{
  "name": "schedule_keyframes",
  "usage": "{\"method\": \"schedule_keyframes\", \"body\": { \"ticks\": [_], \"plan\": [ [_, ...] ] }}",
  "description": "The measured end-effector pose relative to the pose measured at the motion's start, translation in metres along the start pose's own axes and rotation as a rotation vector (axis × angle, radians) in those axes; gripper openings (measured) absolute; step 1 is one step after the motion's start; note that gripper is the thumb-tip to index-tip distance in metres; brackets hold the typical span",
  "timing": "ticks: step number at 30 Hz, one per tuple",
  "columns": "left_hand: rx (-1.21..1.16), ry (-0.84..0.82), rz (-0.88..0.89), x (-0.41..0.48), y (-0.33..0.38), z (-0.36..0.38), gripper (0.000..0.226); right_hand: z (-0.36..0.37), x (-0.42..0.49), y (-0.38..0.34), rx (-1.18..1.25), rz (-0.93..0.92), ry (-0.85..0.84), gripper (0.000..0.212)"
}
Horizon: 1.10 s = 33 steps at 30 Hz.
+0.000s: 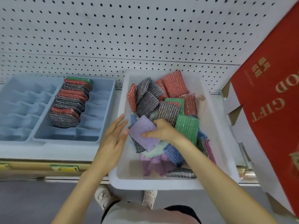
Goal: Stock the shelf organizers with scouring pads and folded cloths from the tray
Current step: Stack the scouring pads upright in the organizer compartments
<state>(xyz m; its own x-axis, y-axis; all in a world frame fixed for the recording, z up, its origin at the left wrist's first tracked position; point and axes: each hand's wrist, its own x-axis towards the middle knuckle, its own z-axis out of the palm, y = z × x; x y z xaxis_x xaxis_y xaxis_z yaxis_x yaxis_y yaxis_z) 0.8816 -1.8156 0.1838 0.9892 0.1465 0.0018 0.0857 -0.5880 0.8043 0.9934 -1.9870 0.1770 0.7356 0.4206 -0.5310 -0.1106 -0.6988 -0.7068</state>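
A white tray [215, 123] on the shelf holds several glittery scouring pads in red, grey, green, blue and purple, with folded cloths [153, 165] near its front. My right hand [161, 129] grips a purple scouring pad [142, 131] inside the tray. My left hand [113, 139] is open with straight fingers over the tray's left rim, its fingertips close to the pad's left edge. To the left, a blue shelf organizer [100, 113] holds a row of red, grey and green pads [69, 102] in its left column.
A second blue organizer [21, 107] with vacant slots sits at the far left. White pegboard [129, 33] backs the shelf. A red gift box [273, 101] leans at the right. The shelf's front edge carries price labels [64, 167]. My shoes show below the tray.
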Motion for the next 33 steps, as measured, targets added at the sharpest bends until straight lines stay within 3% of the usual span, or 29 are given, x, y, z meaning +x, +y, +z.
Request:
{"method": "schedule_keyframes", "body": {
  "ticks": [5, 8, 10, 12, 15, 16, 19, 26, 29, 33],
  "plan": [
    [-0.033, 0.004, 0.002, 0.000, 0.001, 0.000, 0.049, 0.004, -0.006, -0.008, 0.181, -0.004, 0.094, 0.056],
    [-0.048, -0.001, -0.003, -0.001, 0.002, -0.001, 0.050, -0.027, -0.015, -0.010, 0.455, -0.004, 0.222, 0.034],
    [-0.050, -0.002, 0.000, -0.001, 0.002, -0.001, 0.047, -0.054, -0.015, -0.004, 0.507, -0.004, 0.352, 0.028],
    [-0.062, -0.007, -0.005, -0.001, 0.002, -0.001, 0.044, -0.068, -0.005, 0.005, 0.427, 0.062, 0.423, 0.054],
    [-0.075, -0.013, -0.018, -0.001, 0.005, -0.001, 0.044, -0.062, 0.011, 0.022, 0.392, 0.170, 0.452, 0.118],
    [-0.076, -0.016, -0.022, -0.001, 0.006, -0.001, 0.045, -0.060, 0.015, 0.026, 0.405, 0.170, 0.485, 0.125],
    [-0.072, -0.011, -0.019, 0.000, 0.007, -0.001, 0.044, -0.060, 0.021, 0.019, 0.448, 0.183, 0.544, 0.124],
    [-0.064, -0.004, 0.010, -0.001, 0.007, -0.001, 0.045, -0.056, 0.014, 0.025, 0.591, 0.179, 0.379, 0.123],
    [0.044, -0.015, 0.013, -0.005, 0.009, -0.003, 0.050, -0.058, 0.003, 0.019, 0.655, 0.096, 0.456, 0.113],
    [0.184, 0.170, 0.128, -0.004, 0.039, -0.012, 0.060, -0.083, -0.034, -0.001, 0.990, -0.124, 0.505, 0.092]
  ]
}}
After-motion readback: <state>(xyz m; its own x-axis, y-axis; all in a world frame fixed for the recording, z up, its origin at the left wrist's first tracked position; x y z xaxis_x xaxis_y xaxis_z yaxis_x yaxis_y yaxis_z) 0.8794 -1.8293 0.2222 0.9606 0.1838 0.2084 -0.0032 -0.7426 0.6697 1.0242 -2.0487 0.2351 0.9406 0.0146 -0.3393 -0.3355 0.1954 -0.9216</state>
